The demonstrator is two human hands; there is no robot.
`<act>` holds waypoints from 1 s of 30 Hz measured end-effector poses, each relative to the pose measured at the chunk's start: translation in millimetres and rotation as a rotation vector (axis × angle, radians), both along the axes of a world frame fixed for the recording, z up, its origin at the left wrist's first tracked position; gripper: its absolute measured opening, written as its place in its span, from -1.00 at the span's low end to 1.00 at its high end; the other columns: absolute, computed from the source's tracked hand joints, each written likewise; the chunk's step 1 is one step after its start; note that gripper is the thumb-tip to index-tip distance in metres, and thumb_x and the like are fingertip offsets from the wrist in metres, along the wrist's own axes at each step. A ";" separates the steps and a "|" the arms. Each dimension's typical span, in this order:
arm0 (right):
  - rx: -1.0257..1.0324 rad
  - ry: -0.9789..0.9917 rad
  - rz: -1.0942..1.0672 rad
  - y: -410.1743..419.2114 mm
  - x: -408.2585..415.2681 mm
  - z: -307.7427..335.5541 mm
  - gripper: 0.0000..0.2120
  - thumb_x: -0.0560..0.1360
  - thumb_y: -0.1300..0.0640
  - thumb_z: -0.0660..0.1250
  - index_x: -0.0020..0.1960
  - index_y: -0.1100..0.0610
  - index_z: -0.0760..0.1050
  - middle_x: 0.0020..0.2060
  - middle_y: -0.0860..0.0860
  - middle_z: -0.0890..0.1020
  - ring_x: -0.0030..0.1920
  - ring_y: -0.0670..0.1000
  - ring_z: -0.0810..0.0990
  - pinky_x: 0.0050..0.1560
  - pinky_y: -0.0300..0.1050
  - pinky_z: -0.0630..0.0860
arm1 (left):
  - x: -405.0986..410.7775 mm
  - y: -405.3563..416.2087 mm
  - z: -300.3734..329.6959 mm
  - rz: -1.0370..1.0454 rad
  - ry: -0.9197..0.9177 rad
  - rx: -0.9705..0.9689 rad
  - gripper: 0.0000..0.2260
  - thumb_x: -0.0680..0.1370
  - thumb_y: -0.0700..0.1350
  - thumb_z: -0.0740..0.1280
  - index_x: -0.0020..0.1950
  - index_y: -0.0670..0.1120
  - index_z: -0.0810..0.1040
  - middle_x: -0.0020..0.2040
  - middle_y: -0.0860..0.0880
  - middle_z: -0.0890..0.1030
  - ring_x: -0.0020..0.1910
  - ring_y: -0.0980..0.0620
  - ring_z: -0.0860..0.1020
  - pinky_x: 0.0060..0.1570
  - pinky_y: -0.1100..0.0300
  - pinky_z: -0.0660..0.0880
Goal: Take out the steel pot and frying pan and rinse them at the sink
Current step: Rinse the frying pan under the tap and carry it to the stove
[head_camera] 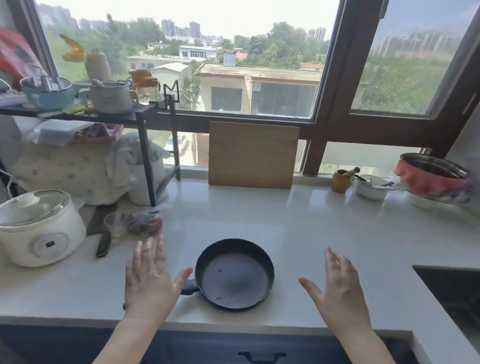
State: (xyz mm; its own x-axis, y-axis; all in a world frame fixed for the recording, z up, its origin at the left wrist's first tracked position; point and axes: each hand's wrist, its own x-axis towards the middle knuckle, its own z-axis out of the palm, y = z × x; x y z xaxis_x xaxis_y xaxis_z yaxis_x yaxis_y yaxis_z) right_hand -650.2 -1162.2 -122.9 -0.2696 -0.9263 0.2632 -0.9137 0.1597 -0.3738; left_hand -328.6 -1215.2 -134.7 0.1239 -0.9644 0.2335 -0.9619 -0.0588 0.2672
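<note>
A small black frying pan (234,273) lies on the white countertop (330,226), its short handle pointing left under my left hand. My left hand (151,278) hovers open just left of the pan, fingers spread, covering most of the handle. My right hand (339,290) is open to the right of the pan, fingers spread, apart from it. The dark sink (462,294) sits at the right edge of the counter. No steel pot is clearly identifiable on the counter in front of me.
A white electric cooker (37,229) stands at the left. A black rack (100,116) holds bowls and jars. A wooden cutting board (252,155) leans on the window. Small bowls and a red-wrapped basin (431,175) sit at the back right. A cabinet handle (262,356) is below.
</note>
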 end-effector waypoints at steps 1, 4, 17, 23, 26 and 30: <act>0.011 0.001 0.017 -10.9 -1.2 -5.1 -0.18 0.49 -0.16 0.36 0.55 0.22 0.12 0.43 0.15 0.32 0.43 0.10 0.28 0.41 -0.08 0.27 | -3.3 -7.6 -7.2 0.004 -0.003 0.013 -0.07 0.44 0.51 -0.24 0.61 -0.11 -0.10 0.60 -0.16 0.06 0.58 -0.15 -0.05 0.50 -0.06 -0.01; 0.045 -0.015 0.082 -40.0 -1.0 -22.8 -0.19 0.48 -0.17 0.37 0.54 0.21 0.13 0.42 0.13 0.32 0.42 0.10 0.27 0.41 -0.10 0.24 | -9.5 -33.5 -29.6 -0.010 -0.010 0.083 0.03 0.36 0.53 -0.35 0.60 -0.13 0.07 0.55 -0.19 0.22 0.56 -0.19 0.10 0.47 -0.12 0.12; 0.645 -0.227 0.372 -145.6 -24.1 -132.7 0.36 0.06 -0.54 0.35 0.57 -0.04 -0.31 0.53 -0.12 -0.03 0.52 -0.08 -0.02 0.45 -0.22 0.06 | -2.6 -119.9 -117.6 -0.269 -0.029 0.531 0.03 0.31 0.58 0.01 0.60 0.06 -0.25 0.61 0.04 -0.13 0.58 0.01 -0.20 0.52 0.07 -0.14; 0.723 -0.319 0.461 -177.0 -30.5 -151.5 0.39 0.10 -0.30 0.58 0.55 -0.06 -0.34 0.41 -0.25 0.01 0.45 -0.20 -0.04 0.44 -0.27 0.00 | 7.4 -145.9 -134.5 -0.392 0.036 0.665 0.32 -0.01 0.64 0.15 0.60 0.08 -0.25 0.61 0.09 -0.12 0.58 0.06 -0.16 0.52 0.12 -0.09; 0.735 -0.360 0.488 -186.5 -32.5 -158.3 0.38 0.11 -0.26 0.60 0.54 -0.09 -0.34 0.38 -0.28 0.02 0.46 -0.18 -0.03 0.43 -0.27 0.00 | 10.9 -156.0 -141.5 -0.475 0.037 0.697 0.40 -0.07 0.61 0.27 0.60 0.08 -0.25 0.61 0.08 -0.04 0.58 0.06 -0.12 0.52 0.15 -0.08; 0.705 -0.387 0.570 -193.6 -32.2 -160.5 0.30 0.08 -0.26 0.61 0.43 -0.32 -0.33 0.34 -0.34 0.12 0.43 -0.17 0.07 0.36 -0.34 0.04 | 11.2 -161.8 -147.8 -0.525 0.047 0.687 0.34 0.08 0.43 0.48 0.60 0.06 -0.26 0.58 0.13 0.02 0.56 0.10 -0.04 0.51 0.18 -0.01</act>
